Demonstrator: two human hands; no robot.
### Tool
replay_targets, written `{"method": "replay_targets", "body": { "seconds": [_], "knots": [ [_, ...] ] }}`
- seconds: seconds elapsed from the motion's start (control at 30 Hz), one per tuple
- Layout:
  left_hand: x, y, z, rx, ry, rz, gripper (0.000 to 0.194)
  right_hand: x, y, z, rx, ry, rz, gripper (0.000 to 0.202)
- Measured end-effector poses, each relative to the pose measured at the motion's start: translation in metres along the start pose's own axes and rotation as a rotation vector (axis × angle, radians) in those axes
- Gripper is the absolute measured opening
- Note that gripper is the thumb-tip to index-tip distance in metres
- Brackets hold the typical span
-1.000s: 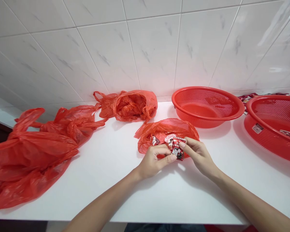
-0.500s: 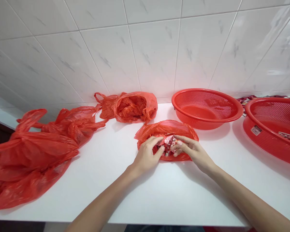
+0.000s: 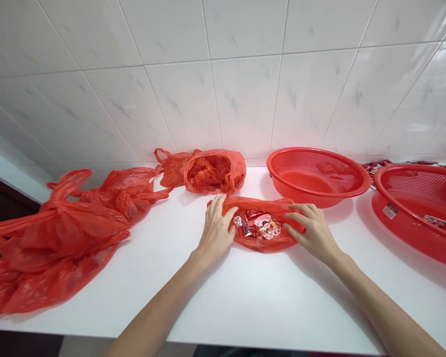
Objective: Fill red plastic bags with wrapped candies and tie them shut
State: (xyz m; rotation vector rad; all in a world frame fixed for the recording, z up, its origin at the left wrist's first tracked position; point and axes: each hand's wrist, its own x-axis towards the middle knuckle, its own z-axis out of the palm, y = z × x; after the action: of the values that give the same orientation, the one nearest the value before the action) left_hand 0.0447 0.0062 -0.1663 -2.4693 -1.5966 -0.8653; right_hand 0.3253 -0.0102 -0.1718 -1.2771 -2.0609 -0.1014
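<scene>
A red plastic bag [image 3: 269, 246] lies with its mouth open on the white table, and inside it sit several small wrapped packets [image 3: 250, 231] in red and dark red. On top of them is a round pink-and-white printed packet [image 3: 266, 226] with a cartoon figure. My left hand [image 3: 217, 229] rests against the bag's left edge, fingers apart and thumb near the opening. At the right edge, my right hand [image 3: 314, 230] touches the bag with its fingers spread and bent. Neither hand holds a packet.
Behind the bag lies another red bag [image 3: 238, 166] stuffed with crumpled plastic. Larger red bags [image 3: 67, 233] are heaped at the left. A red basket [image 3: 315, 196] stands back right, and a bigger red basket [image 3: 412, 238] is further right. White tiles [image 3: 245, 99] line the wall.
My hands have moved apart from the middle of the bag to its two sides. The packets and the round printed piece now show more fully. The camera view has shifted slightly.
</scene>
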Motion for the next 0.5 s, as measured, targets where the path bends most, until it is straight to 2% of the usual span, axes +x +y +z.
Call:
{"method": "replay_targets", "body": {
  "seconds": [0.13,0.33,0.43,0.5],
  "knots": [
    [0.002,-0.001,-0.007,0.033,0.017,-0.071,0.046,-0.002,0.007,0.0,-0.082,-0.017,0.006,0.028],
    [0.005,-0.003,-0.018,-0.003,-0.088,-0.174,0.037,-0.007,0.007,-0.002,-0.098,-0.065,0.097,0.036],
    [0.008,-0.01,-0.024,-0.047,-0.048,-0.192,0.027,-0.012,0.001,-0.01,-0.046,-0.155,0.243,0.034],
    [0.013,-0.014,-0.032,-0.125,0.009,-0.177,0.022,-0.012,-0.003,-0.019,0.022,-0.243,0.305,0.025]
  ]
}}
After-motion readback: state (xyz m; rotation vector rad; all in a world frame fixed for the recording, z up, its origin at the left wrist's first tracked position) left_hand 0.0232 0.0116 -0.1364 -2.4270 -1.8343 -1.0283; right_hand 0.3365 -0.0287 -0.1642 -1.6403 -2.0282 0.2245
